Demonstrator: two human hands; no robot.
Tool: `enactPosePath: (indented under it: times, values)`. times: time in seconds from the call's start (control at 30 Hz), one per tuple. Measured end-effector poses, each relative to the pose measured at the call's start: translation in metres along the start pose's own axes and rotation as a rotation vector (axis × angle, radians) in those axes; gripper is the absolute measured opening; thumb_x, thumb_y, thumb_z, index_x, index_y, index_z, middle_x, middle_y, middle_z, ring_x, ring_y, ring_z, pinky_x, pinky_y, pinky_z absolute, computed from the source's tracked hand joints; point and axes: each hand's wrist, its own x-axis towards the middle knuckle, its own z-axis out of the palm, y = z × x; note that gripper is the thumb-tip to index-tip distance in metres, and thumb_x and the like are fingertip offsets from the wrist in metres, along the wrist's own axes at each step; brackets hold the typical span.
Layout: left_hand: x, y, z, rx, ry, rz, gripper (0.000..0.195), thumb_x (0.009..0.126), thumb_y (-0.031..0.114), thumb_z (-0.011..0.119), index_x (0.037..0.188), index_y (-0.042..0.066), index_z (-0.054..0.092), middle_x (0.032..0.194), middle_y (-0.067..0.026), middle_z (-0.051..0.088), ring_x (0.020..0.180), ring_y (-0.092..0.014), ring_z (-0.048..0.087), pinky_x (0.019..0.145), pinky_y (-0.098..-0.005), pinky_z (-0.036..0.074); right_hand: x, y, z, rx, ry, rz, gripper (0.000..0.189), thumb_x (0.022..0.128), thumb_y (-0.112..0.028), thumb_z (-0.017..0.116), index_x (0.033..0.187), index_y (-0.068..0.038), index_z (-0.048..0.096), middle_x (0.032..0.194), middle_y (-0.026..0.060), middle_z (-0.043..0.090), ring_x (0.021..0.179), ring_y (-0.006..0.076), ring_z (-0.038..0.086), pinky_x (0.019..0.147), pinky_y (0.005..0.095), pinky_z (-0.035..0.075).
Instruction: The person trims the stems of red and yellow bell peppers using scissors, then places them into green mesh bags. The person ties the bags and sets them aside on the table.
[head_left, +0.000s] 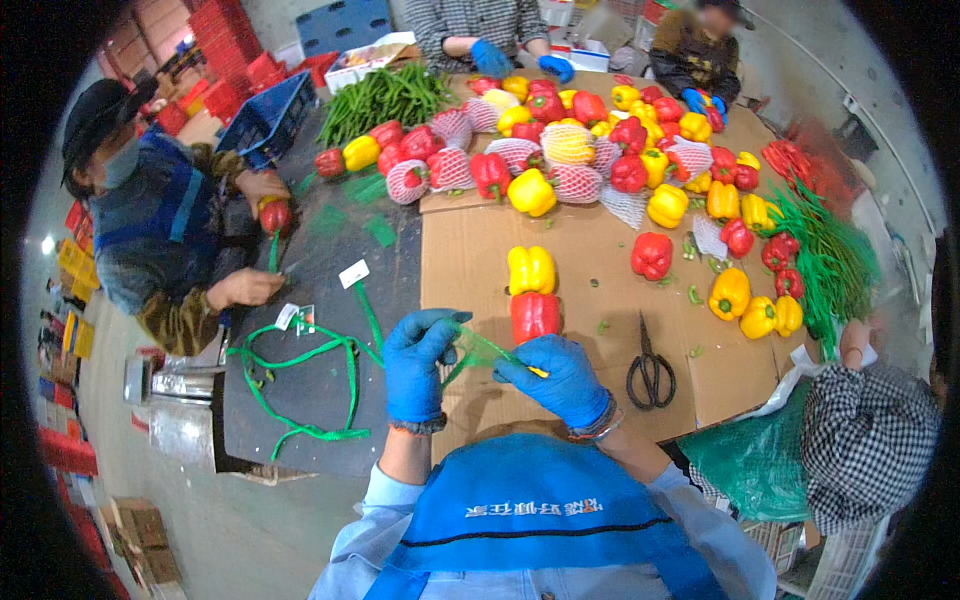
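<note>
Blue gloves cover both of my hands. Green mesh netting (480, 346) is stretched between my left hand (415, 367), which pinches one side, and my right hand (561, 382), which grips the other. A small yellow piece (538, 371) pokes out at my right fingers; I cannot tell what it is. Just beyond the netting lie a red bell pepper (535, 317) and a yellow bell pepper (532, 270), end to end on flattened cardboard (465, 247). Black-handled scissors (649, 375) rest to the right of my right hand. Left of my left hand, a green net strip (351, 382) lies looped.
Many red and yellow peppers (531, 193), some in foam nets, spread across the table's far half. Green chili peppers (386, 101) are heaped far left. A person (165, 210) at the left handles a red pepper (275, 217); others stand around the table. Green netting (832, 262) lies right.
</note>
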Motion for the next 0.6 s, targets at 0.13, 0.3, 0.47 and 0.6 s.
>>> enactPosePath:
  times: [0.13, 0.3, 0.47, 0.6]
  values:
    - [0.008, -0.007, 0.0, -0.123, 0.019, 0.037, 0.011, 0.088, 0.007, 0.063, 0.096, 0.001, 0.067, 0.092, -0.0068, 0.07, 0.069, -0.008, 0.055, 0.063, -0.0219, 0.045, -0.002, 0.007, 0.004, 0.055, -0.019, -0.074, 0.021, 0.084, -0.022, 0.072, 0.072, -0.006, 0.067, 0.067, 0.0111, 0.063, 0.058, 0.026, 0.06, 0.052, 0.0366, 0.045]
    - [0.014, -0.013, 0.003, -0.272, 0.031, 0.114, 0.011, 0.09, 0.007, 0.06, 0.099, 0.001, 0.063, 0.099, -0.0094, 0.068, 0.08, -0.013, 0.059, 0.077, -0.0268, 0.048, -0.01, 0.015, 0.02, 0.21, -0.143, -0.029, 0.02, 0.085, -0.02, 0.07, 0.072, -0.005, 0.067, 0.067, 0.0116, 0.062, 0.058, 0.0266, 0.059, 0.053, 0.0371, 0.045]
    - [0.017, -0.015, 0.0, -0.395, 0.066, 0.028, 0.011, 0.093, 0.01, 0.058, 0.099, 0.002, 0.062, 0.091, -0.0069, 0.064, 0.074, -0.014, 0.059, 0.07, -0.0259, 0.048, -0.02, 0.015, 0.025, 0.247, -0.215, 0.05, 0.021, 0.088, -0.021, 0.067, 0.072, -0.006, 0.067, 0.068, 0.0122, 0.064, 0.06, 0.0272, 0.062, 0.055, 0.037, 0.046]
    - [0.026, -0.016, -0.006, -0.359, 0.119, 0.078, 0.01, 0.095, 0.014, 0.057, 0.098, 0.006, 0.061, 0.082, -0.0015, 0.06, 0.066, -0.009, 0.052, 0.059, -0.0226, 0.041, -0.026, 0.017, 0.026, 0.21, -0.299, -0.004, 0.024, 0.09, -0.024, 0.063, 0.075, -0.007, 0.069, 0.072, 0.0128, 0.066, 0.063, 0.0281, 0.064, 0.058, 0.0369, 0.049]
